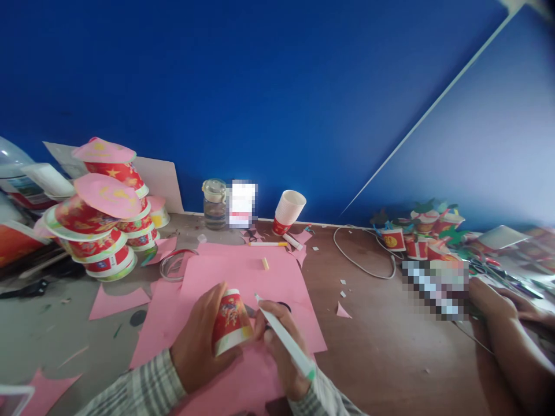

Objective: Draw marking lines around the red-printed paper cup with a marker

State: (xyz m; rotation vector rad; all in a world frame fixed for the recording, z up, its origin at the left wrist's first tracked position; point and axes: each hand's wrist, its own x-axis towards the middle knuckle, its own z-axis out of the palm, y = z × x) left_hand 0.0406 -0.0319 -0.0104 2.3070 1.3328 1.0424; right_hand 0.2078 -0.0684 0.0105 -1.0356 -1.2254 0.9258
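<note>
My left hand is wrapped round a red and white paper cup, held on its side over a large pink paper sheet. My right hand grips a white pen with a green end, its tip pointing up near the cup's base. A dark object lies on the pink sheet just behind my right fingers, partly hidden. Both hands rest low over the pink sheet at the table's near edge.
Stacked red cups with pink paper hats stand at the left. A glass jar, a tilted white cup, a pencil and a white cable lie behind. Another person's hands work at the right beside decorated cups.
</note>
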